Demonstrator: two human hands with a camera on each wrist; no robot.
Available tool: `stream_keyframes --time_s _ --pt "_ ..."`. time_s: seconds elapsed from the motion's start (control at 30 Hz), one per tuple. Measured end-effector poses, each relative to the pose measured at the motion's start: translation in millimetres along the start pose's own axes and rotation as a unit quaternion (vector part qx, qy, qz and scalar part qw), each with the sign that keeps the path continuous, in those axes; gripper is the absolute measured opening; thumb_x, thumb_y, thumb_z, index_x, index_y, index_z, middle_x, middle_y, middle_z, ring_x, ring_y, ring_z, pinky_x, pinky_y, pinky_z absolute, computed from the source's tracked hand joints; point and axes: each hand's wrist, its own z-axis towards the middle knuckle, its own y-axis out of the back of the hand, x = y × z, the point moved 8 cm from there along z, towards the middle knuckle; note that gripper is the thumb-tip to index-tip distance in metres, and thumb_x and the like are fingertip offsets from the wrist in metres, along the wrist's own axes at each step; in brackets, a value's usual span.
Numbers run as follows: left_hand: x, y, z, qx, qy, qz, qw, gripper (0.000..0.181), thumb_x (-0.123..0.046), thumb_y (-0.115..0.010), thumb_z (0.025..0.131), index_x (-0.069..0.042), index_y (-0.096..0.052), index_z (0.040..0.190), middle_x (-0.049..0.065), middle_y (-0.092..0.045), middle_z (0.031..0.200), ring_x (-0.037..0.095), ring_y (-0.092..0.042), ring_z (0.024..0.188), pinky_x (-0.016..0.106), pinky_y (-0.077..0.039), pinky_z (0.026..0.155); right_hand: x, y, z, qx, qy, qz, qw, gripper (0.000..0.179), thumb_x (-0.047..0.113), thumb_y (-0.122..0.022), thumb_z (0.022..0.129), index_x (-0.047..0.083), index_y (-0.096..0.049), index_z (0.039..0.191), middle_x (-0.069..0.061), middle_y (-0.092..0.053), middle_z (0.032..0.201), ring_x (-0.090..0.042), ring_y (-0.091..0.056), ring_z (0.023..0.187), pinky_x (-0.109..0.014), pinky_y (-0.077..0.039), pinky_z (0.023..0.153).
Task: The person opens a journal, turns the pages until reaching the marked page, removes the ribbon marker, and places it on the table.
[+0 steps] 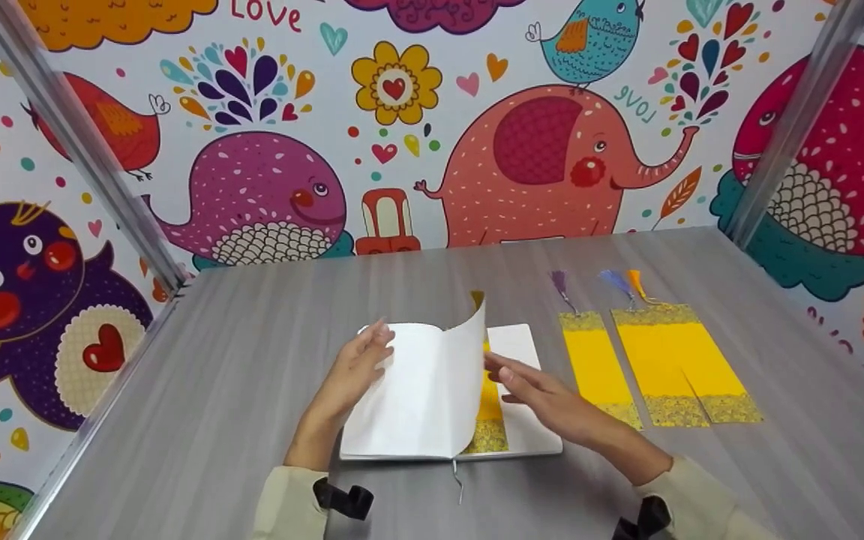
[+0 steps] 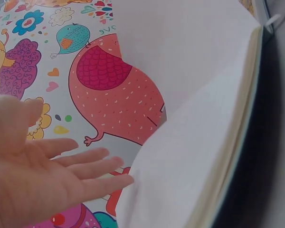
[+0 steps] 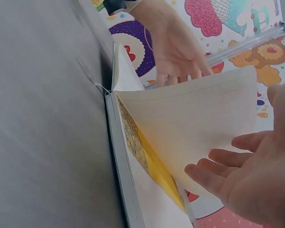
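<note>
An open notebook (image 1: 409, 397) with blank white pages lies on the table. One raised page (image 1: 468, 375) stands curved near its middle. Beneath that page a yellow bookmark (image 1: 490, 431) with patterned gold ends lies on the right-hand side, partly hidden. My left hand (image 1: 353, 371) is at the left page's outer edge, fingers extended; in the left wrist view the fingertips (image 2: 126, 180) meet the page edge. To the right of the raised page is my right hand (image 1: 544, 397), its fingers (image 3: 204, 176) straight and close against the page. Whether they touch it, I cannot tell.
Right of the notebook lies another yellow bookmark (image 1: 601, 360) with a purple tassel (image 1: 559, 283). Beside it two more bookmarks (image 1: 676, 356) adjoin, with blue and orange tassels. A thin ribbon (image 1: 459, 480) hangs from the notebook's spine. A cartoon-printed wall (image 1: 402, 172) rises behind the table (image 1: 267, 315).
</note>
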Motion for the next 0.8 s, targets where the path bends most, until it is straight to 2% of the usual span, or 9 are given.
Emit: stream_keyframes --time_s 0.2,0.37,0.53,0.67,0.8 --pt "-5.7 1.6 -0.7 -0.015 -0.020 0.000 0.9997 0.062 -0.036 -0.041 0.108 -0.003 -0.025 0.158 0.025 -0.033 0.160 0.042 -0.033 0.149 0.062 -0.029 0.118 -0.4 -28.9 8.9 0.041 0.000 -0.078 0.9961 0.059 0.047 -0.043 0.105 0.021 -0.034 0.157 -0.005 -0.034 0.164 -0.032 -0.031 0.152 -0.057 -0.025 0.122" --pt "-12.9 3.3 -0.9 -0.028 -0.056 0.049 0.9968 0.063 -0.032 -0.050 0.105 -0.003 -0.029 0.157 0.024 -0.034 0.160 0.041 -0.034 0.148 0.056 -0.032 0.119 -5.0 -46.7 14.4 0.077 -0.006 -0.132 0.9883 0.062 0.049 -0.047 0.103 0.022 -0.035 0.157 -0.001 -0.034 0.164 -0.024 -0.031 0.152 -0.053 -0.024 0.124" --pt "-21.3 2.6 -6.3 0.005 -0.078 0.104 0.9915 0.059 -0.025 -0.056 0.102 -0.003 -0.037 0.154 0.022 -0.037 0.159 0.043 -0.035 0.148 0.053 -0.036 0.117 -8.7 -55.3 16.6 0.104 -0.012 -0.184 0.9774 0.066 0.051 -0.051 0.101 0.020 -0.036 0.157 0.000 -0.030 0.166 -0.025 -0.024 0.155 -0.054 -0.021 0.124" --pt "-22.2 6.0 -12.1 0.017 -0.057 0.164 0.9848 0.052 -0.013 -0.058 0.100 -0.007 -0.046 0.150 0.021 -0.039 0.159 0.040 -0.038 0.147 0.055 -0.039 0.114 -9.0 -58.2 16.2 0.113 -0.008 -0.223 0.9683 0.064 0.050 -0.055 0.100 0.020 -0.040 0.155 -0.002 -0.032 0.165 -0.030 -0.023 0.156 -0.056 -0.022 0.123" --pt "-16.2 6.6 -14.2 0.017 -0.011 0.246 0.9691 0.055 -0.009 -0.065 0.094 -0.012 -0.051 0.148 0.023 -0.029 0.162 0.044 -0.033 0.148 0.059 -0.038 0.114 -9.5 -60.3 15.8 0.120 -0.008 -0.247 0.9616 0.061 0.047 -0.056 0.100 0.020 -0.043 0.153 -0.003 -0.034 0.164 -0.030 -0.024 0.155 -0.057 -0.024 0.122"
